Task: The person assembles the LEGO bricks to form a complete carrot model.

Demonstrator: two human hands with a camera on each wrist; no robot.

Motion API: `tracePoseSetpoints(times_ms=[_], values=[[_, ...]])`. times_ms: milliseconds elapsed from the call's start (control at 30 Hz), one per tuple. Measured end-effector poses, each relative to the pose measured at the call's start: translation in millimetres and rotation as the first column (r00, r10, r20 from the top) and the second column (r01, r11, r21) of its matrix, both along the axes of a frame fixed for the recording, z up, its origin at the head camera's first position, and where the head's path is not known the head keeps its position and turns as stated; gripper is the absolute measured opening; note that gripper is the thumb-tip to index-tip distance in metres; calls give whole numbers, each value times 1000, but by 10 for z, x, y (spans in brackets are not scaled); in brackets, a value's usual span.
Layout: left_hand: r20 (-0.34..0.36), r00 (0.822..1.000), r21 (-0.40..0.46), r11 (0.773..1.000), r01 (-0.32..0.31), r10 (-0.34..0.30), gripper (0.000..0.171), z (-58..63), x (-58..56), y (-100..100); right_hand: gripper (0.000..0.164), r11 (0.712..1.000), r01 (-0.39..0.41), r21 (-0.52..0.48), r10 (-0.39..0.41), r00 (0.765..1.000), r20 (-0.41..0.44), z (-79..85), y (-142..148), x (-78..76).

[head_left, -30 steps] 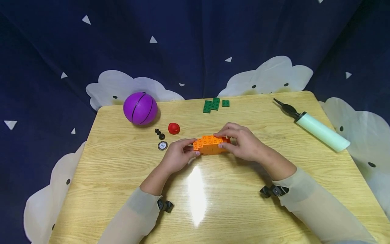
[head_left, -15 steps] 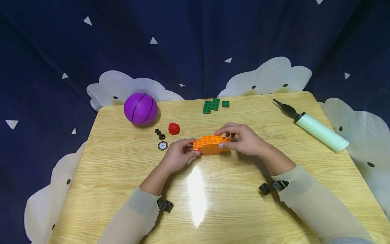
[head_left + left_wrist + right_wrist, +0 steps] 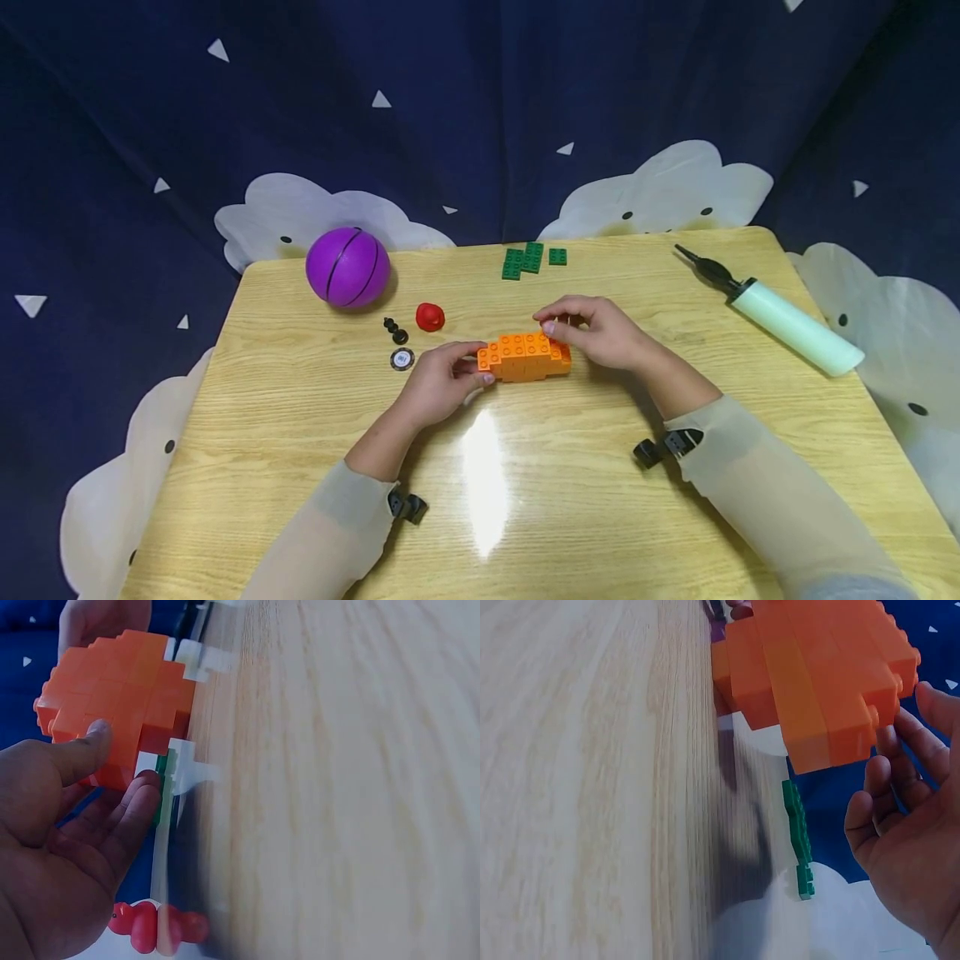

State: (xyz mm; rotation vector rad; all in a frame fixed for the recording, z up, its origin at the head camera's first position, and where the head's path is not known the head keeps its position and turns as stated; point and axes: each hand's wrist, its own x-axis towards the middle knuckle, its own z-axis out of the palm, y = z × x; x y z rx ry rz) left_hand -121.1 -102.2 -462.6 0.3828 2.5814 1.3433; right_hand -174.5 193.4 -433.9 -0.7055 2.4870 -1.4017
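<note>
A built block of orange toy bricks (image 3: pixel 525 358) stands stepped at both ends, studs showing on top, at mid-table. My left hand (image 3: pixel 441 379) grips its left end, thumb on the near face and fingers behind. In the left wrist view the thumb (image 3: pixel 97 739) lies flat against the orange side. At the block's upper right, my right hand (image 3: pixel 603 333) has its thumb tip right at the top edge, fingers bent loosely behind. The right wrist view shows the right hand's fingers (image 3: pixel 877 776) relaxed beside the studded side, with nothing between them.
Green toy bricks (image 3: pixel 532 257) lie near the back edge. Left of the block are a red object (image 3: pixel 430 317), a black beaded-looking piece (image 3: pixel 396 332) and a poker chip (image 3: pixel 402 359). A purple ball (image 3: pixel 348 267) sits back left, a hand pump (image 3: pixel 795 327) at right.
My right hand has slid up and back from the block's right end, uncovering it; its thumb moved from the near face to the top edge. The left hand keeps its hold.
</note>
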Motion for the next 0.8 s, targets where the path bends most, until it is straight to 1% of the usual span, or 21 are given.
tracePoseSetpoints(times_ms=[133, 267, 367, 567, 800], values=[[-1, 1000, 1, 1000, 0, 0, 53, -9, -4, 0, 28, 1000, 26, 15, -26, 999, 20, -19, -3, -53], [-1, 1000, 3, 1000, 1, -1, 53, -7, -6, 0, 30, 997, 51, 49, -52, 999, 13, -43, -4, -114], [-1, 1000, 2, 1000, 2, -2, 53, -5, -1, -1, 30, 995, 74, 74, -73, 997, -11, -79, 1, -180], [-9, 1000, -1, 1000, 4, -4, 52, -7, 5, -3, 33, 987, 123, 106, -120, 992, -32, -145, 7, -306], [-18, 1000, -6, 1000, 5, -5, 52, -12, 1, -3, 32, 970, 205, 130, -195, 977, -87, -223, -4, -435]])
